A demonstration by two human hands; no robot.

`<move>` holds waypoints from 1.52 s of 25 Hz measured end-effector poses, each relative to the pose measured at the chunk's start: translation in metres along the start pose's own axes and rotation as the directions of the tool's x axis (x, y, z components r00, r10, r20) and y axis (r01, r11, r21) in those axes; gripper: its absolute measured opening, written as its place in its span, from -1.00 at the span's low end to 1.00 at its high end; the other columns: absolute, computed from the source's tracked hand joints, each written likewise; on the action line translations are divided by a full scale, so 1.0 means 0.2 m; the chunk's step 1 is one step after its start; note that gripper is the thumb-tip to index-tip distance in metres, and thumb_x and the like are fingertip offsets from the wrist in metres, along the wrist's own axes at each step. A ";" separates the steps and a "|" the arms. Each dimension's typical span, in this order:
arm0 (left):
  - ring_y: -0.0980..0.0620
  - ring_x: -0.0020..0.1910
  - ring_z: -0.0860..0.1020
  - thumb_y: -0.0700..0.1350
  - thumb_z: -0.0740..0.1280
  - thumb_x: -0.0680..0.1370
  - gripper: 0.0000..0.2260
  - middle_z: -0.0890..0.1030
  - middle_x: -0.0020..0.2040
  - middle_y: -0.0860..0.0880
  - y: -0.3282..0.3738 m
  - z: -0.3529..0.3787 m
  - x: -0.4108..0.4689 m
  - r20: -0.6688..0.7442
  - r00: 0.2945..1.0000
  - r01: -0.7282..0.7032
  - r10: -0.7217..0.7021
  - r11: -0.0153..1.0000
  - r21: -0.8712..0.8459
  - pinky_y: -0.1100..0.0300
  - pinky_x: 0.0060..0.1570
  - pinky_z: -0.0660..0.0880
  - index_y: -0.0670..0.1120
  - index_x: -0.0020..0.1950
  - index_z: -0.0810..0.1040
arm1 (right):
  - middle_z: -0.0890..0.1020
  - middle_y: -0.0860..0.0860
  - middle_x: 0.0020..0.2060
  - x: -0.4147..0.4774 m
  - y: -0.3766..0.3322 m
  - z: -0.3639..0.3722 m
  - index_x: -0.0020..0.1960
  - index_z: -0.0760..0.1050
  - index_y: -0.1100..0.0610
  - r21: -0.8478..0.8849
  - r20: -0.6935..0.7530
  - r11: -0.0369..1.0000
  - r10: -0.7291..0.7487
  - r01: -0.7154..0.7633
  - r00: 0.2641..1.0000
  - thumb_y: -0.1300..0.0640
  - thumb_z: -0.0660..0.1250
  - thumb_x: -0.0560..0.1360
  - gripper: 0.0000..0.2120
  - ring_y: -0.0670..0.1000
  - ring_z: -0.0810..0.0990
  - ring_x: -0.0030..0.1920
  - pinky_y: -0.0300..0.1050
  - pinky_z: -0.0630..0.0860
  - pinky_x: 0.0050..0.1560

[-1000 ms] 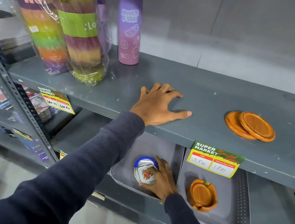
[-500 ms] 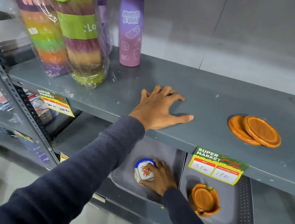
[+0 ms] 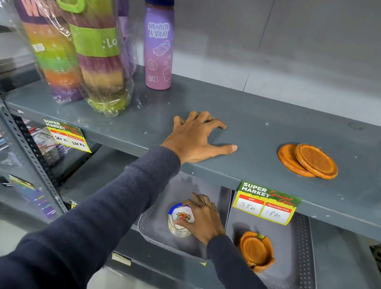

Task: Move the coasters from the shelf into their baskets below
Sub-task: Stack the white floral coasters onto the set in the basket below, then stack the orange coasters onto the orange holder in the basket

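Two round wooden coasters (image 3: 308,160) lie overlapping on the grey upper shelf (image 3: 260,129), to the right. My left hand (image 3: 195,137) rests flat on that shelf with fingers spread, holding nothing. Below, my right hand (image 3: 201,217) grips a white floral coaster with a blue rim (image 3: 180,215) on top of a small stack inside the left grey basket (image 3: 154,235). The right grey basket (image 3: 299,265) holds a wooden coaster set in its holder (image 3: 256,250).
A purple water bottle (image 3: 158,42) and wrapped rainbow-coloured bottles (image 3: 77,37) stand at the upper shelf's back left. Price tags (image 3: 265,202) hang from the shelf edge. A slotted metal upright (image 3: 14,134) runs down the left side, with packaged goods on the shelves beyond.
My right hand has set the floral coaster lower and flatter onto the stack in the left basket. My left hand stays flat on the shelf; the view shifted slightly.
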State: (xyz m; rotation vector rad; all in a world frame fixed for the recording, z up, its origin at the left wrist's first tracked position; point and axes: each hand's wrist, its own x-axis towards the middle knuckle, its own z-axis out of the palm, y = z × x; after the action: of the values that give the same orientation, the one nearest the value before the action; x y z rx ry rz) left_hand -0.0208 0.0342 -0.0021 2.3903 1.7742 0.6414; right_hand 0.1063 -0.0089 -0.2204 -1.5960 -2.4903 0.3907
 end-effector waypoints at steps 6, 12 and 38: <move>0.04 0.36 0.30 0.54 0.13 0.40 -0.35 0.44 0.34 0.13 0.01 -0.01 -0.02 0.003 1.000 -0.016 0.016 1.000 0.023 0.02 0.11 0.08 0.23 0.36 0.46 | 0.65 0.02 0.23 -0.28 -0.30 -0.39 0.18 0.63 0.11 0.163 -0.482 0.947 -0.168 0.276 0.860 -0.12 0.32 0.59 -0.65 0.01 0.51 0.27 -0.08 0.52 0.28; -0.01 0.41 0.29 0.48 0.17 0.45 -0.40 0.41 0.43 0.11 0.02 -0.01 -0.02 0.020 1.000 -0.011 0.010 0.998 0.066 -0.07 0.21 0.15 0.25 0.40 0.43 | 0.66 0.07 0.21 -0.45 -0.47 -0.82 0.18 0.64 0.20 0.112 -0.817 0.859 -0.207 0.500 0.539 0.06 0.39 0.60 -0.75 0.04 0.59 0.19 -0.12 0.55 0.24; 0.00 0.41 0.32 0.56 0.03 0.37 -0.28 0.41 0.43 0.10 0.02 -0.02 -0.03 0.022 1.000 -0.011 0.009 0.996 0.091 -0.08 0.23 0.18 0.23 0.40 0.43 | 0.49 -0.13 0.32 -0.61 -0.17 -1.34 0.33 0.26 -0.02 0.114 -0.941 0.984 0.062 0.138 0.332 -0.41 0.52 0.25 -0.15 -0.13 0.43 0.34 0.03 0.29 0.28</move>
State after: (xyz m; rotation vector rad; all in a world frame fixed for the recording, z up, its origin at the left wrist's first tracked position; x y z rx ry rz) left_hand -0.0193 0.0265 0.0010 2.4563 1.8219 0.5450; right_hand 0.2015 -0.0980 0.0469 -1.1199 -1.4659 -0.3065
